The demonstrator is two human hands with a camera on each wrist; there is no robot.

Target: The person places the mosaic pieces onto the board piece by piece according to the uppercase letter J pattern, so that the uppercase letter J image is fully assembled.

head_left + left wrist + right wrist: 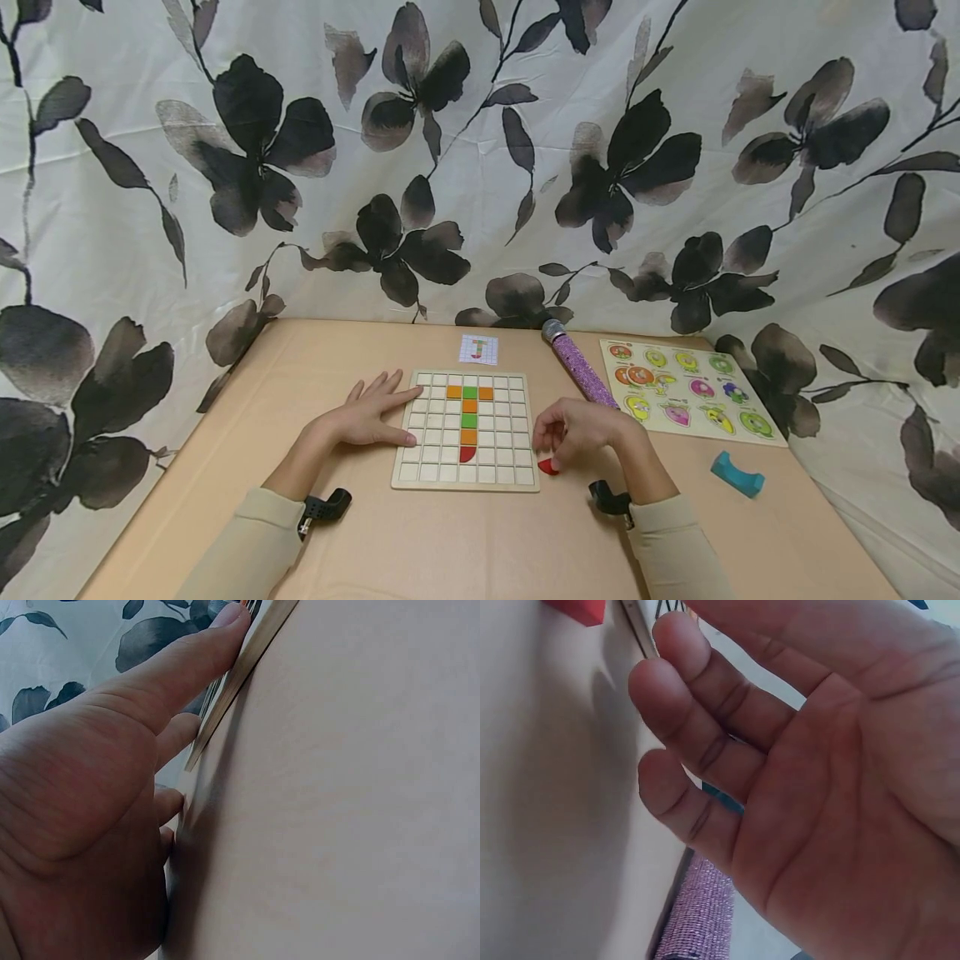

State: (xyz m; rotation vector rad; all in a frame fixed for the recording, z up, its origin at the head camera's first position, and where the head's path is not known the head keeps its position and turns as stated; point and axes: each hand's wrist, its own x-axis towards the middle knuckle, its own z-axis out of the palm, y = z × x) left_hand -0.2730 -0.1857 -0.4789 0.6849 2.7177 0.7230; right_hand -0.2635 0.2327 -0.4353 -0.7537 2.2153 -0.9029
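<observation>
A board of white squares in a light wooden frame point(467, 488) lies on the table. Orange and green square tiles form a T-like column on it, ending in a red rounded tile point(468, 454). My left hand point(367, 414) is spread flat at the board's left side, thumb and index finger over its edge. Beside the lower right edge, my right hand point(581, 429) pinches a red piece point(548, 467) between thumb and forefinger, its other fingers loosely curled. In the right wrist view only a corner of the red piece point(581, 610) shows; the pinching fingertips are out of frame.
Behind the board lies a small patterned card point(478, 350). A purple glittery microphone point(581, 367) sits behind my right hand, next to a sheet of fruit stickers point(693, 389). A blue curved piece point(738, 475) lies at the right. Floral cloth point(480, 167) hangs behind the table.
</observation>
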